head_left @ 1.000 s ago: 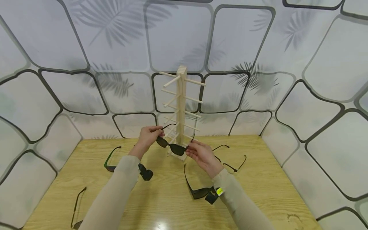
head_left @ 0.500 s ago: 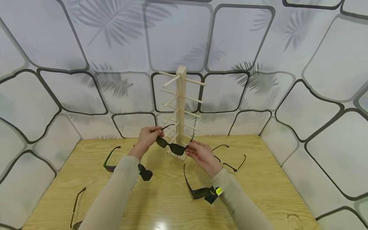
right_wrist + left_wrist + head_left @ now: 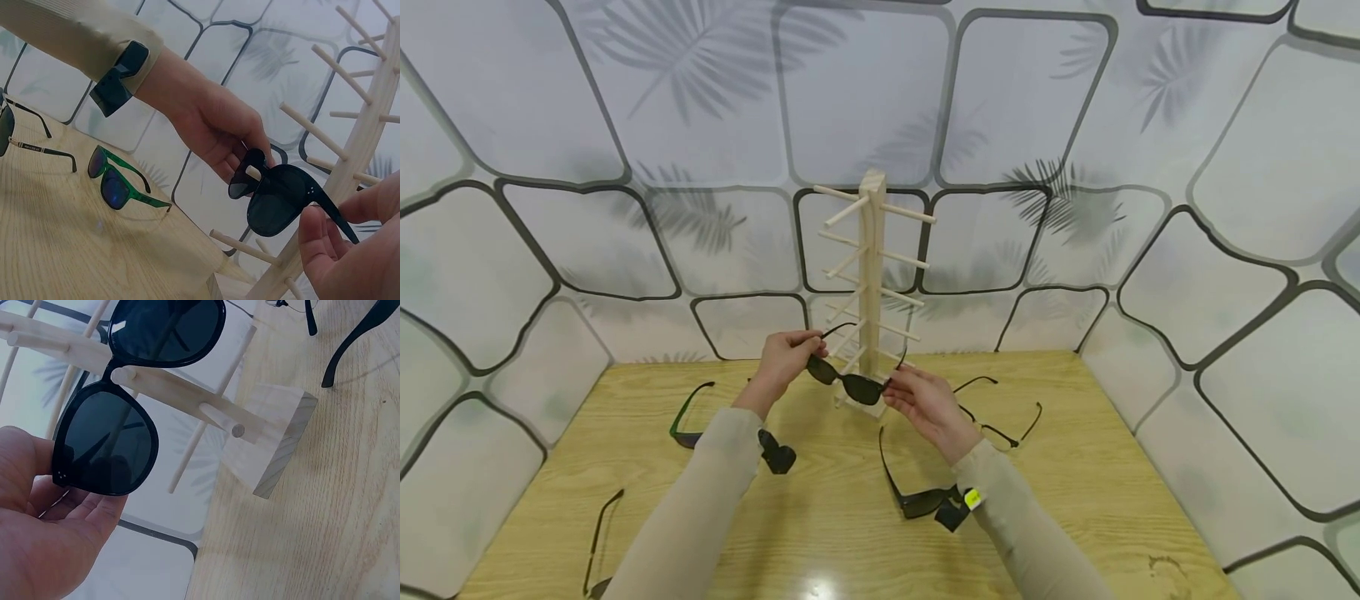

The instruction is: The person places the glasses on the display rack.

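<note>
Black sunglasses (image 3: pixel 861 389) are held by both hands in front of the lower pegs of a pale wooden peg stand (image 3: pixel 871 275). My left hand (image 3: pixel 784 360) pinches the hinge end of one temple, lens side toward me. At the other end, my right hand (image 3: pixel 928 408) pinches the opposite temple near its hinge. In the left wrist view, the sunglasses (image 3: pixel 109 440) have their bridge at a peg's tip; whether it touches is unclear. Thumb and fingers of the right hand (image 3: pixel 350 262) lie on either side of the temple in the right wrist view.
Green-framed sunglasses (image 3: pixel 687 435) lie left on the wooden table (image 3: pixel 820 508), with another pair (image 3: pixel 597 550) at the front left. Dark sunglasses (image 3: pixel 917 502) sit below the right forearm. Thin-rimmed eyeglasses (image 3: pixel 1000 435) lie to the right. Patterned walls (image 3: pixel 752 325) enclose the table.
Almost nothing differs. Both hands keep holding the black sunglasses in about the same place, with only a very slight shift of the view.
</note>
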The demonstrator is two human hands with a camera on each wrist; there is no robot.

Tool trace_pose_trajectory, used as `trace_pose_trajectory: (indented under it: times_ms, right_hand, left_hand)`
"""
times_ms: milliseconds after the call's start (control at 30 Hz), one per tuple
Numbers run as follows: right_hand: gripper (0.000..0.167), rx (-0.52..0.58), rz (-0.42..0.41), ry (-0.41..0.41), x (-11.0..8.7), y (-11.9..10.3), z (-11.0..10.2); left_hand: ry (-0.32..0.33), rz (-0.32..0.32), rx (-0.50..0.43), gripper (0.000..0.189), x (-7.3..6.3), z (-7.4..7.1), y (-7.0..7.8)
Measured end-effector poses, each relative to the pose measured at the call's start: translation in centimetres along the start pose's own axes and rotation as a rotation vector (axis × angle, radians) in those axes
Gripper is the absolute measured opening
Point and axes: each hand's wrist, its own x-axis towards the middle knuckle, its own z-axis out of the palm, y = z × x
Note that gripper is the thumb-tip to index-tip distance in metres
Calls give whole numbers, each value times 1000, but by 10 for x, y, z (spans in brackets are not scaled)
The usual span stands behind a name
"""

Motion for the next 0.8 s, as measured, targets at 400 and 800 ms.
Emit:
trace_pose_trajectory:
  times_ms: [400,800]
  right_hand:
    - [45,-86,12,-9,-11,-3,-9]
    - [49,-243,-38,-21,-33,-13,-30]
  left_hand:
    - [-3,20,-22,43,-11,-7,-2]
    - [31,86,198,46,-46,-25,-9]
